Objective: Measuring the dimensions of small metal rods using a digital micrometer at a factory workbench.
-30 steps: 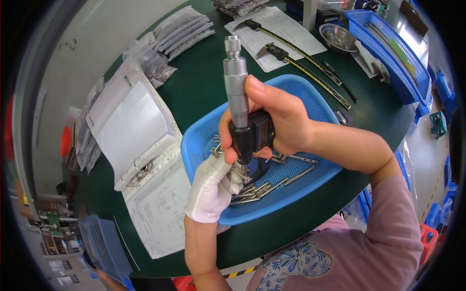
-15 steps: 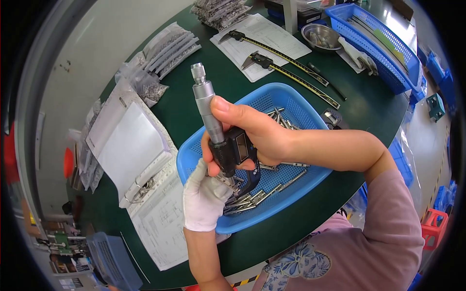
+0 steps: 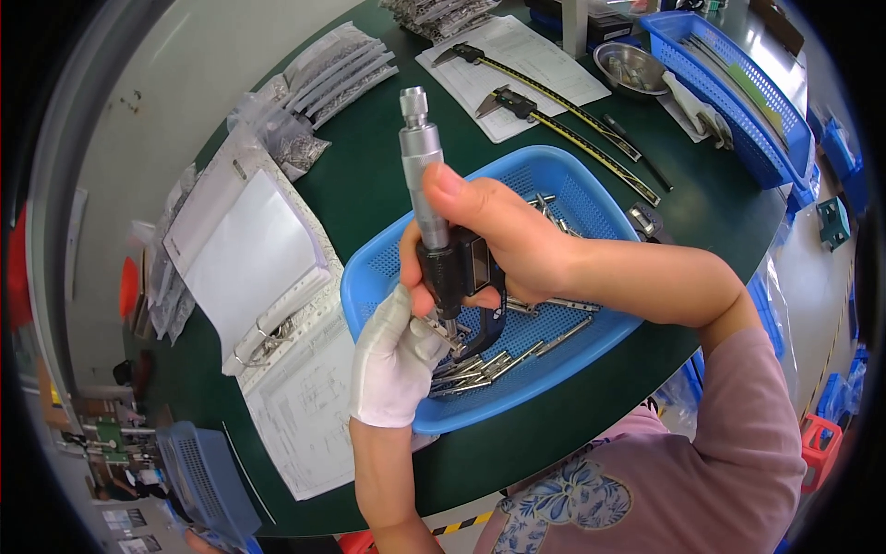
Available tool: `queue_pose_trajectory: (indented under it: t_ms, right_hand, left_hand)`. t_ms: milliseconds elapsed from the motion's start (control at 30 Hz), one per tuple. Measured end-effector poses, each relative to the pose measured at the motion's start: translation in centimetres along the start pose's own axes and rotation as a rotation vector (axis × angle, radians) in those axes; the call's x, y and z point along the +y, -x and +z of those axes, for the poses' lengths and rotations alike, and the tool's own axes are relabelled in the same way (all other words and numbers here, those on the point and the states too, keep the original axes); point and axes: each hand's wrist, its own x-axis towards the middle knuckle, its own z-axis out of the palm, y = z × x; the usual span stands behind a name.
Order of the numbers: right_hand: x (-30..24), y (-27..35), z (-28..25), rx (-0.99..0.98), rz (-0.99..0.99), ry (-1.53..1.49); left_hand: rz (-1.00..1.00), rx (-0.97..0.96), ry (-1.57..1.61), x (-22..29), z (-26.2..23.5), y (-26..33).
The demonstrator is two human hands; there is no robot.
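My bare right hand (image 3: 521, 235) grips a digital micrometer (image 3: 441, 272), its thumb on the silver thimble and its fingers around the black body with the small display. The micrometer stands nearly upright, with its frame curving down low over the basket. My left hand (image 3: 386, 369), in a white glove, pinches a small metal pin (image 3: 441, 334) at the micrometer's measuring gap. Whether both measuring faces touch the pin I cannot tell. Below both hands is a blue perforated basket (image 3: 600, 346) with several loose metal pins (image 3: 498, 365) in it.
On the green table (image 3: 360, 198), an open ring binder (image 3: 249, 249) and a drawing sheet (image 3: 309, 429) lie left. Bagged parts (image 3: 337, 74) sit at the back left. Two calipers (image 3: 517, 103), a metal bowl (image 3: 628, 69) and a long blue basket (image 3: 729, 102) are at the back right.
The view has shifted slightly. The micrometer and both hands sit a little further right over the basket, and the pin in my left fingers shows more plainly. Both grips stay the same.
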Motion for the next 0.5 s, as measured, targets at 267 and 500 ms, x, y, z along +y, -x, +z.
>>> queue_pose_trajectory:
  t_ms: [267,500]
  right_hand:
    - [0.2,-0.1,0.1,0.012,-0.014,-0.018]
    - [0.4,-0.1,-0.2,-0.028,-0.005,-0.219]
  left_hand:
    - [-0.013,-0.115,0.043,0.0,-0.2,0.0]
    - [-0.011,-0.049,0.078,-0.3,-0.7,-0.1]
